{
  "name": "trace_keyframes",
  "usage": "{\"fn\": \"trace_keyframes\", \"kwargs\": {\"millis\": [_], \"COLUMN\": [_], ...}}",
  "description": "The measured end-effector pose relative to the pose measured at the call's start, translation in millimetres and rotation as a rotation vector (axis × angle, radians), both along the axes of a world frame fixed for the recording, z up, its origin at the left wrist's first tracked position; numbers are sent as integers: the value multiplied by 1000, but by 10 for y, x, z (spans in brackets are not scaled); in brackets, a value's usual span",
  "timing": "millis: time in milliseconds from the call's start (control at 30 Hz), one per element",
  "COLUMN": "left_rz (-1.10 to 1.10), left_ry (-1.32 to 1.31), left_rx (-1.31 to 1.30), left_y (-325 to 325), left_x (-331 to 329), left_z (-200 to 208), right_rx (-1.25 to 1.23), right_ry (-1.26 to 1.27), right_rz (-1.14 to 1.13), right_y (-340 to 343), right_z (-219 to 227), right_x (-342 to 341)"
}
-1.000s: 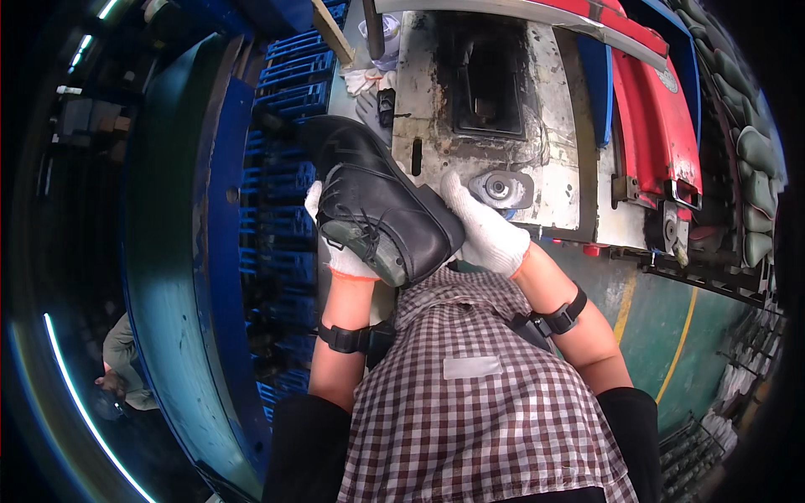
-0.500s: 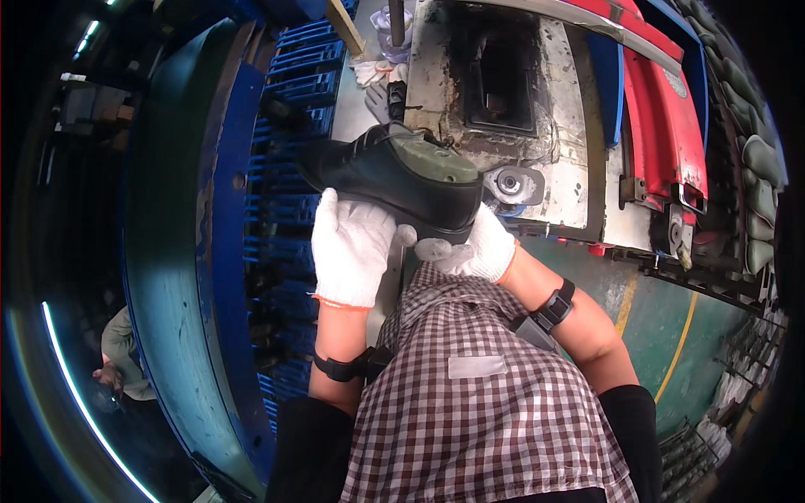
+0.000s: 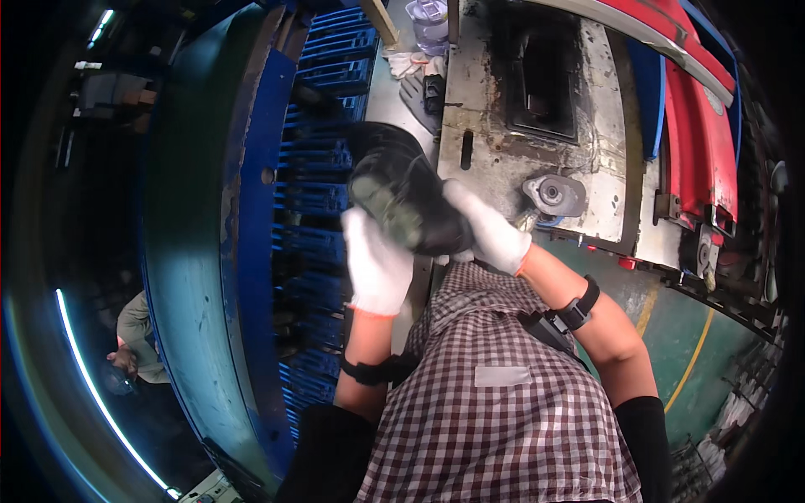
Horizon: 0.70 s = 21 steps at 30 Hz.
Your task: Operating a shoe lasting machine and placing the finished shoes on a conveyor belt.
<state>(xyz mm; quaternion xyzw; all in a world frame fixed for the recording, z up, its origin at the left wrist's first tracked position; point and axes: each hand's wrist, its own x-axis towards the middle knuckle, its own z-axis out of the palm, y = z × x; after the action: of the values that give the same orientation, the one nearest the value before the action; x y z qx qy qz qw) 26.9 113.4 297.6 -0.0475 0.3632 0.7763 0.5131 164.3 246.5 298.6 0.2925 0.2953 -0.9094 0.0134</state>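
Between my two white-gloved hands is a black lace-up shoe (image 3: 432,197) with a green shoe last (image 3: 384,201) set in its opening. It is held above the gap between the blue rack and the metal bench, and motion blurs it a little. My left hand (image 3: 376,267) grips its near left side, the fingers partly hidden beneath. My right hand (image 3: 493,230) is closed on the right end, with its thumb side over the black upper. The shoe is tilted so that the opening and the last face left and toward me.
On the right stands a metal bench (image 3: 482,155) with a blackened recess and a grey fixture (image 3: 552,194). Red machine covers (image 3: 694,134) lie beyond it. A blue slatted rack (image 3: 323,180) and a green belt (image 3: 189,251) run along my left. Gloves (image 3: 407,64) and a clear jug (image 3: 430,29) are at the back. Another person (image 3: 134,344) is far left.
The shoe has turned from side-on to tilted, its opening now facing left and toward me. My right hand has moved up along its right end. The view has shifted slightly.
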Motion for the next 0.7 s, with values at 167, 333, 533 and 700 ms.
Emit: {"fn": "trace_keyframes", "kwargs": {"millis": [167, 333, 533, 700], "left_rz": [-94, 155, 359, 168], "left_ry": [-99, 141, 768, 939], "left_rx": [-72, -440, -735, -1424], "left_y": [-93, 54, 755, 784], "left_x": [-429, -1191, -2576, -3627], "left_z": [-500, -1189, -1980, -2437], "right_rx": [1120, 2038, 1994, 1809], "right_ry": [-217, -299, -732, -733], "right_rz": [308, -225, -178, -186], "right_y": [192, 721, 849, 802], "right_z": [-14, -49, -446, -516], "right_x": [-287, 231, 920, 917]}}
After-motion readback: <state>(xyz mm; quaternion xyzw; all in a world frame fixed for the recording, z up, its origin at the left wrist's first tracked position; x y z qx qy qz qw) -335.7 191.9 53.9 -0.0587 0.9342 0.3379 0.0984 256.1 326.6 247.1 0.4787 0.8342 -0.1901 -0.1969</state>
